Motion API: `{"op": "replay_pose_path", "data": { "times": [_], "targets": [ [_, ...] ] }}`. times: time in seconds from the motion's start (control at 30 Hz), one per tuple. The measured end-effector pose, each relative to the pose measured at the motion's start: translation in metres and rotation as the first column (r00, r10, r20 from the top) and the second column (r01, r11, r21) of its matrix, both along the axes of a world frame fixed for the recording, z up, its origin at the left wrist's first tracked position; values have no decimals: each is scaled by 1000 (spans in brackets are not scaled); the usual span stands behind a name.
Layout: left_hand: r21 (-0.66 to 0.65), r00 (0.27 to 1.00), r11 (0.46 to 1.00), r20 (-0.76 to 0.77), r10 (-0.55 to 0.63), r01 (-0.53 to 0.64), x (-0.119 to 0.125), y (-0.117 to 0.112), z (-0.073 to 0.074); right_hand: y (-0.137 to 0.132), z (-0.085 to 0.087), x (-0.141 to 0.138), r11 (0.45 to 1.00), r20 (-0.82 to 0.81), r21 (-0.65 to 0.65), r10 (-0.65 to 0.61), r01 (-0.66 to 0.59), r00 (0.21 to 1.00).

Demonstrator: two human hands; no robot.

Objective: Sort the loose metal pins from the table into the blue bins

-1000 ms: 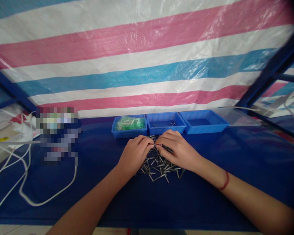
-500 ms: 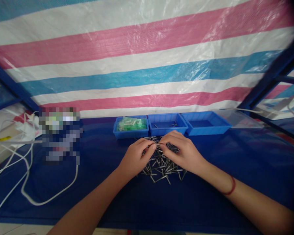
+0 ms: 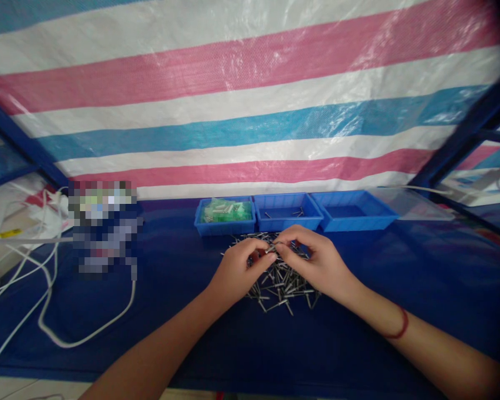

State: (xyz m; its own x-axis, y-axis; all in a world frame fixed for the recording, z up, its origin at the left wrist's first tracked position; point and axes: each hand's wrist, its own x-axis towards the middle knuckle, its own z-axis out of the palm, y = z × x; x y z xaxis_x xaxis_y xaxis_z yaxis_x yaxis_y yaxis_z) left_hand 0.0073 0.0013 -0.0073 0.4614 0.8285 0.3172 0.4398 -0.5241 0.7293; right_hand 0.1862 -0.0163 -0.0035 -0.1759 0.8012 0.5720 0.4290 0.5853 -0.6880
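Observation:
My left hand [image 3: 240, 266] and my right hand [image 3: 314, 258] meet over a loose pile of metal blind rivets [image 3: 285, 283] on the blue table. Between the fingertips of both hands is a small silver rivet [image 3: 270, 248], pinched from either side. Its ends are partly hidden by the fingers. The thumb and forefinger of each hand are closed on it, while the hands cover the upper part of the pile. Several rivets stick out towards me, below the hands.
Behind the pile stand three blue bins in a row. The left bin [image 3: 225, 228] holds green plastic and small silver pieces, the middle bin [image 3: 289, 224] a few rivets. The right bin [image 3: 360, 223] is beside a clear sheet [image 3: 420, 206]. White cables [image 3: 62, 345] lie at left.
Both hands stay at the pile. The fingertips have shifted on the rivet, which now looks more tilted, and the right fingers are more arched. The whole view has moved slightly.

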Motion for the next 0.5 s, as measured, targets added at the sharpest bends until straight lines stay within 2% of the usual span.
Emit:
{"op": "replay_pose_path", "data": {
  "times": [0.17,0.33,0.4,0.5],
  "targets": [
    [-20,996,998,74,56,-55,-1,-1,2,1,1,2,1000,31,14,6,-7,999],
    [-25,990,995,103,99,-97,-2,-1,5,2,3,3,994,167,95,31,-48,986],
    [-15,991,994,89,105,-104,-2,-1,5,7,2,6,989,219,148,-14,-19,976],
    [30,996,996,48,80,-82,-2,0,5,22,-2,17,961,254,232,-211,152,944]
  ]
}}
